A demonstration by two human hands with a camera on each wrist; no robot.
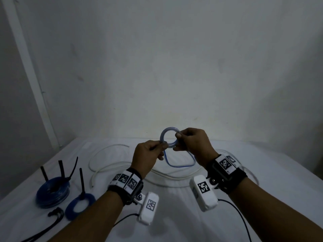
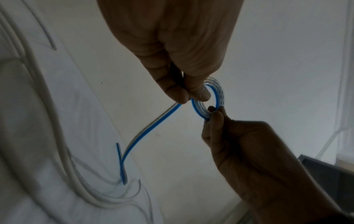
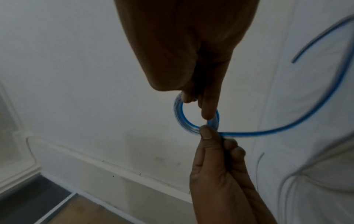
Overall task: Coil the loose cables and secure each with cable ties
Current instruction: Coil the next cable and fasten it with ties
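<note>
A small coil of blue-and-clear cable [image 1: 169, 138] is held up above the white table [image 1: 174, 206] between both hands. My left hand [image 1: 161, 146] pinches its lower left edge between thumb and forefinger. At the right edge my right hand [image 1: 178, 139] pinches the coil. The loose tail [image 1: 181, 165] hangs below in a loop. In the left wrist view the coil [image 2: 215, 98] sits at my left hand's fingertips [image 2: 199, 94], and the tail [image 2: 151, 127] runs down to the table. The right wrist view shows the coil [image 3: 179, 118] and the tail [image 3: 287, 128] sweeping right.
A loose white cable [image 1: 108, 165] sprawls across the table behind the hands. At the left lie a large blue coil [image 1: 52, 193] and a small blue coil [image 1: 79, 206], each with black cable ties standing up. Loose black ties [image 1: 54, 218] lie near the front left edge.
</note>
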